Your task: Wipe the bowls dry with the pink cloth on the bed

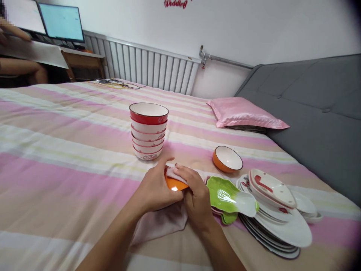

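My left hand [159, 186] is closed around an orange bowl [175, 183], its thumb and fingers spread along the bowl's sides. A pale pink cloth [162, 225] hangs below the bowl and also shows over its rim. My right hand [194, 190] presses a fold of that cloth against the bowl, fingers bent over it. Beyond my hands stands an upright stack of bowls [148, 131], white with red rims and a red one on top. To the right sits another orange bowl [227, 160] with a white inside. Green leaf-shaped dishes [224, 194] lie beside my right hand.
Several stacked plates [299, 227] and patterned dishes [272, 186] lie at the right on the striped bedsheet [70, 180]. A pink pillow [245, 113] rests by the grey headboard [316, 90]. Cables [121, 83] lie at the far edge. A person [22, 67] sits near monitors [60, 22].
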Demonstrator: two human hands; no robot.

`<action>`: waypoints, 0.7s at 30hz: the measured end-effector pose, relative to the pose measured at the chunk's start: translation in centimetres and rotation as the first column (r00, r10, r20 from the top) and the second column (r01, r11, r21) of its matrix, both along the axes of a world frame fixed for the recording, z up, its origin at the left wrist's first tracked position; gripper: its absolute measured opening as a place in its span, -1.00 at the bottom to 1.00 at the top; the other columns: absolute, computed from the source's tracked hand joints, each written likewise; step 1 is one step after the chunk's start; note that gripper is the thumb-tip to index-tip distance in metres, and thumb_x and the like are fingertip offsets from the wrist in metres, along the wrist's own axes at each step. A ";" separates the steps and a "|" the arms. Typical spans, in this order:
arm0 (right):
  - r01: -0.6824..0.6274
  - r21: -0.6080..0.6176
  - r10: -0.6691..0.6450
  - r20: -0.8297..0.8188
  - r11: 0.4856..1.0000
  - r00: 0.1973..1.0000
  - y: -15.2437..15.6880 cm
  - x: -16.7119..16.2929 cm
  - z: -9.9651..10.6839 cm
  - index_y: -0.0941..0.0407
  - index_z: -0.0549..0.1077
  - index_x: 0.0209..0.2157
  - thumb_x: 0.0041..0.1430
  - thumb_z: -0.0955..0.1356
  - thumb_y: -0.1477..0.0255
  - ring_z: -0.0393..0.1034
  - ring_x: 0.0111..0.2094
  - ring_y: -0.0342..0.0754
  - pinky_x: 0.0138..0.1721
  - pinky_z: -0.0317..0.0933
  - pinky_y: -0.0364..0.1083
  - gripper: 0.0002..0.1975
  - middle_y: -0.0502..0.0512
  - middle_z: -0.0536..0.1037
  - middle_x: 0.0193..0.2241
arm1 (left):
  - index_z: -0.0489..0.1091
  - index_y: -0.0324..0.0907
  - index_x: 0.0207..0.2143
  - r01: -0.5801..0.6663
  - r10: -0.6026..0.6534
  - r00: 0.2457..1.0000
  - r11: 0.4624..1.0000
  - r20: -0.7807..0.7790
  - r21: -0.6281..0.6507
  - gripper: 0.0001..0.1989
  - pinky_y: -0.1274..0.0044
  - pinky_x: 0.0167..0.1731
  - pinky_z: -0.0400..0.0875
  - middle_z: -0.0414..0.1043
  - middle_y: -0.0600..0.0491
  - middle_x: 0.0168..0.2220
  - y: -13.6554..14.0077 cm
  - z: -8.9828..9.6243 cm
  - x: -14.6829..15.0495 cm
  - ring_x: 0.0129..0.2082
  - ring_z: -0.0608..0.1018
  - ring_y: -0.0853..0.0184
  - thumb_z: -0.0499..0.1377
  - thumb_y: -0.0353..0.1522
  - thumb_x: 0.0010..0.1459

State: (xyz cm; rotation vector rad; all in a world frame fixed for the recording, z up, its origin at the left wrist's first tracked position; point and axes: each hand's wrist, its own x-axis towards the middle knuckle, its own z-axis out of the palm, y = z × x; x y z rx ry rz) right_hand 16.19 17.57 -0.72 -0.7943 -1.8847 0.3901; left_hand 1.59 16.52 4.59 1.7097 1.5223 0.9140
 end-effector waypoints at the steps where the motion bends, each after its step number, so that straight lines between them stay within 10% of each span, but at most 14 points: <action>1: 0.013 -0.002 -0.013 -0.016 1.000 1.000 0.1 0.1 0.0 -0.01 0.38 0.01 0.13 0.13 0.66 0.25 0.09 -0.04 0.12 0.16 0.07 -0.50 0.06 0.42 0.04 | 0.10 -0.14 0.09 0.003 -0.003 1.000 0.998 0.015 0.057 -0.22 0.42 -0.30 0.42 0.43 0.03 -0.21 0.1 -0.1 0.3 -0.27 0.51 0.19 0.21 -0.41 -0.29; 11: 0.105 -0.120 -0.107 -0.006 0.987 0.994 0.6 0.1 -0.3 0.03 0.40 -0.01 -0.03 0.14 0.70 0.23 0.09 -0.04 0.13 0.12 0.02 -0.42 0.06 0.42 0.03 | -0.03 -0.14 0.17 0.248 -0.265 0.953 0.961 0.144 0.125 -0.11 0.42 -0.11 0.38 0.30 -0.02 -0.04 1.8 -2.4 -1.1 -0.10 0.43 0.21 0.16 -0.50 -0.30; 21: 0.014 -0.318 -0.031 -0.049 0.948 0.998 1.3 0.1 -1.8 0.06 0.29 0.09 -0.03 0.17 0.70 0.36 0.02 -0.03 0.04 0.25 -0.02 -0.39 0.08 0.47 -0.01 | 0.07 -0.10 0.18 0.280 -0.292 0.938 0.956 -0.185 -0.089 -0.17 0.30 0.09 0.19 0.18 -0.05 0.16 1.1 -0.8 -5.5 0.13 0.26 0.05 0.24 -0.39 -0.20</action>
